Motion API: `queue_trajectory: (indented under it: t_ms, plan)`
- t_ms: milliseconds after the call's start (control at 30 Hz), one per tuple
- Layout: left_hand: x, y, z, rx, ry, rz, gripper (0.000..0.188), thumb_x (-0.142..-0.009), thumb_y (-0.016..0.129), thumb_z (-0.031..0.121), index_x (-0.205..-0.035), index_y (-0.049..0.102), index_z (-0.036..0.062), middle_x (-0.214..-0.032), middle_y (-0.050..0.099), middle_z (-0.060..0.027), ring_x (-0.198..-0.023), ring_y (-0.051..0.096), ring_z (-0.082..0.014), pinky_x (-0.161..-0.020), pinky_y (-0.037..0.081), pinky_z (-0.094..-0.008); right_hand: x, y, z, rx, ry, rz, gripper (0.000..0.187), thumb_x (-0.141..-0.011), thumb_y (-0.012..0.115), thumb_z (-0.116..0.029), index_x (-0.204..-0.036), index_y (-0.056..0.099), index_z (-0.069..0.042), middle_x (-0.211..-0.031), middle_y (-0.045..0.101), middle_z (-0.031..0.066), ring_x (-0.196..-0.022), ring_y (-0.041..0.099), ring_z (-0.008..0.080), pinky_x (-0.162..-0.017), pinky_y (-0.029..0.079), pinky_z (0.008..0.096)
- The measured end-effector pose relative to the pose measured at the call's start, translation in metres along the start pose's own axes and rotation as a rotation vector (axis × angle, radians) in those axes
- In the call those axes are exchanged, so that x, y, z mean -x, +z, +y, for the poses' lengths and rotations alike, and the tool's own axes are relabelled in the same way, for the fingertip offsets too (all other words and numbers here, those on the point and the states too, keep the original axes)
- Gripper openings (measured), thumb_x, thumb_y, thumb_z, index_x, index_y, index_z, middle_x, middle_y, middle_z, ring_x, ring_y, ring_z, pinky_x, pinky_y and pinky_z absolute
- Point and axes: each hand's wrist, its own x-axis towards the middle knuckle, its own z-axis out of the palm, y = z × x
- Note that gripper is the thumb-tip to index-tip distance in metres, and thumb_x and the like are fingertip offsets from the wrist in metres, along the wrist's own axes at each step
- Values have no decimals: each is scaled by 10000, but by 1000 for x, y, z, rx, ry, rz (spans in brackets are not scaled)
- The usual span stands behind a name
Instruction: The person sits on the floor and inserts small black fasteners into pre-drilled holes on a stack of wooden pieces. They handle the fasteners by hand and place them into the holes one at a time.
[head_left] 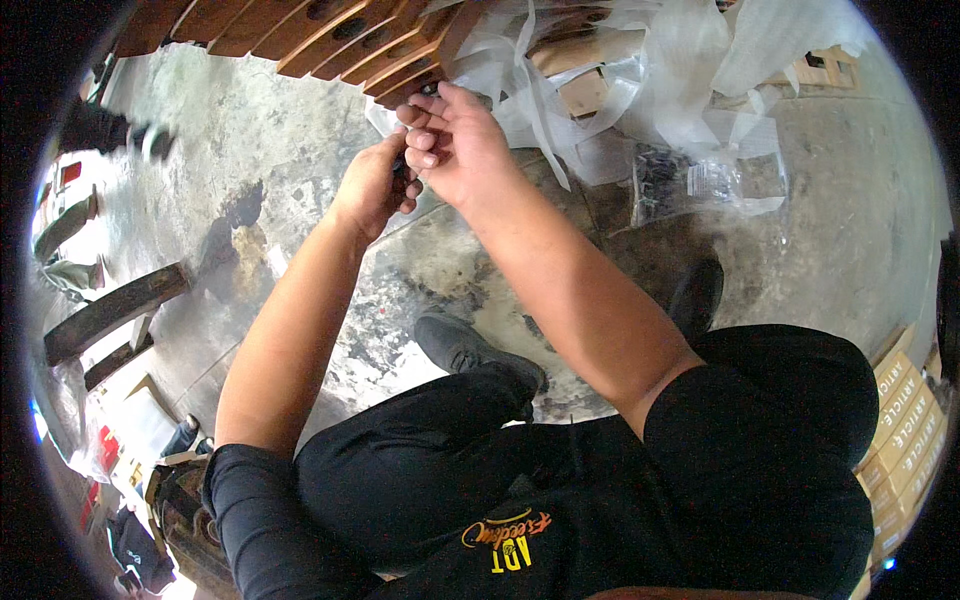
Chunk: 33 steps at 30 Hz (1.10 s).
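My left hand (376,188) and my right hand (458,142) meet just below the lower end of a brown wooden slatted piece (330,45). The left fingers are closed round something small and dark, mostly hidden by the hand. Close against its fingertips, the right fingers curl in, with thumb and forefinger drawn together; what they pinch, if anything, is too small to make out. A bit of clear plastic shows behind the hands.
White foam wrapping (680,60) drapes over the wood at the upper right. Below it, a clear plastic bag (708,185) with dark contents lies on the stained concrete floor (400,285). Cardboard boxes (900,440) are stacked at the right; another person's shoe (157,141) shows far left.
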Motion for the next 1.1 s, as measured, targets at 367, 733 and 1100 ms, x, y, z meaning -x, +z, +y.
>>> queue_trajectory:
  t_ms: [367, 733, 1100]
  plan:
    - [1, -6, -2, -9, 5, 5, 331, -996, 506, 422, -914, 599, 115, -708, 544, 0, -569, 515, -127, -465, 371, -268, -5, 1, 3, -41, 35, -10, 235, -953, 572, -283, -924, 576, -50, -795, 650, 118, -529, 495, 157, -433, 372, 280]
    - [-2, -5, -1, 11, -12, -6, 326, -994, 509, 416, -902, 595, 115, -706, 553, -12, -555, 527, -136, -459, 374, -284, -12, -5, 1, -78, 19, -75, 231, -965, 568, -276, -898, 575, -55, -793, 643, 109, -536, 499, 159, -437, 375, 284]
    - [0, -2, 0, -40, 13, -3, 334, -1004, 482, 387, -917, 598, 86, -698, 546, -26, -559, 524, -143, -459, 380, -283, -6, -6, 1, -110, 37, -125, 214, -964, 576, -266, -904, 576, -61, -804, 651, 112, -538, 502, 152, -448, 378, 273]
